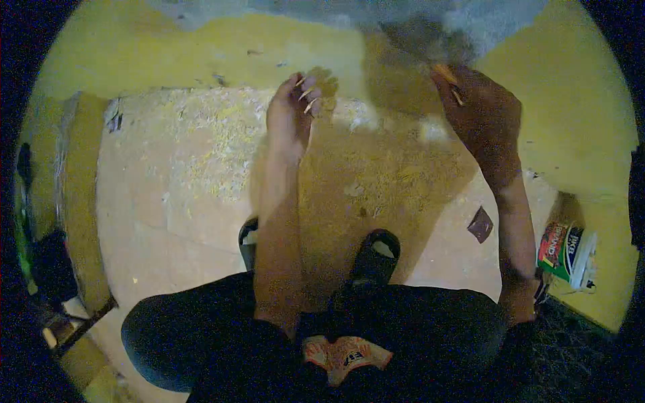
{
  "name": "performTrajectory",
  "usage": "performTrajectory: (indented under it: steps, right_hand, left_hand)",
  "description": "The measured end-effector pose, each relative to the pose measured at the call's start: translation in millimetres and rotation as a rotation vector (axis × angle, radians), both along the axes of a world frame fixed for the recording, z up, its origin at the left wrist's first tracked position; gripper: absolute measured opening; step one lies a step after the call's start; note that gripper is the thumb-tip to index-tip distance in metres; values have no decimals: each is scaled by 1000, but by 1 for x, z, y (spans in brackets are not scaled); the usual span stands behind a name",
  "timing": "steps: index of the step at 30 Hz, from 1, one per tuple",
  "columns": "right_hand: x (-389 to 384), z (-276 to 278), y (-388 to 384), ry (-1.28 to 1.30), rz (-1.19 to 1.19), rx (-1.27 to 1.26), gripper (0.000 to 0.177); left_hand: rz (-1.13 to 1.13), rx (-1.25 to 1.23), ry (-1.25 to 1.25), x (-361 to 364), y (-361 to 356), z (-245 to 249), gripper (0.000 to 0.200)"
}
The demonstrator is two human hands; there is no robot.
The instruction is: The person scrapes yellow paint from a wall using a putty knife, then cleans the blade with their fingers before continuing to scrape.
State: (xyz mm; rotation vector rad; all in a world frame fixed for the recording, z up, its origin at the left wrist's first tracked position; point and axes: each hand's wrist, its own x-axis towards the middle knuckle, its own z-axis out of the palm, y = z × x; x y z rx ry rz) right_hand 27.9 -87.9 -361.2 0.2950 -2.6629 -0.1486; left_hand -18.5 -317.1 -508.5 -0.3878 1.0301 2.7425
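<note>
My right hand [480, 111] is closed round the orange handle [443, 72] of a tool, whose dark end lies against a grey patch [336, 8] on the yellow wall [168, 57]. Shadow blurs the tool's outline. My left hand [295, 104] is near the foot of the wall, with its fingers curled in and nothing visible in them. Yellow and white flakes [225, 127] are scattered over the floor [154, 201] beside and below my left hand.
A labelled tub [566, 255] lies at the right, by the wall. A small dark brown packet [480, 225] is on the floor left of it. My feet in dark sandals [375, 258] are below. Dark objects [54, 265] stand at the far left.
</note>
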Motion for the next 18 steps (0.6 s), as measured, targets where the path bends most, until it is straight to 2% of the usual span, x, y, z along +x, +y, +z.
performTrajectory:
  steps: [3,5,6,8,10,11,13,14,16,17,18]
  right_hand:
    - [-2,14,-3,48,10,28,23]
    - [-12,1,-9,12,54,67,22]
    - [-16,-1,-13,-17,107,82,20]
    - [-8,28,-38,-68,44,167,19]
    - [-2,49,-52,-124,-59,345,14]
    - [-8,52,-54,-122,-57,373,14]
    - [-16,47,-53,-184,-52,444,14]
    - [-17,44,-58,-187,-56,474,14]
    - [-17,38,-72,-224,-10,693,35]
    - [-15,44,-78,-222,-9,710,35]
    - [-12,51,-83,-213,-5,654,36]
  left_hand:
    - [-78,89,27,-4,25,-7,27]
    - [-55,147,-49,-2,51,-12,27]
    - [-161,-121,105,-3,61,-14,29]
    - [-264,-362,280,-6,83,-15,31]
    - [-263,267,124,-8,110,-7,36]
    - [-257,294,129,-5,115,12,36]
    - [-262,664,-1,7,121,62,32]
    - [-263,695,0,6,130,66,32]
    - [-197,1117,94,3,143,71,33]
    - [-194,1133,99,3,154,78,33]
    - [-29,1182,14,3,167,87,31]
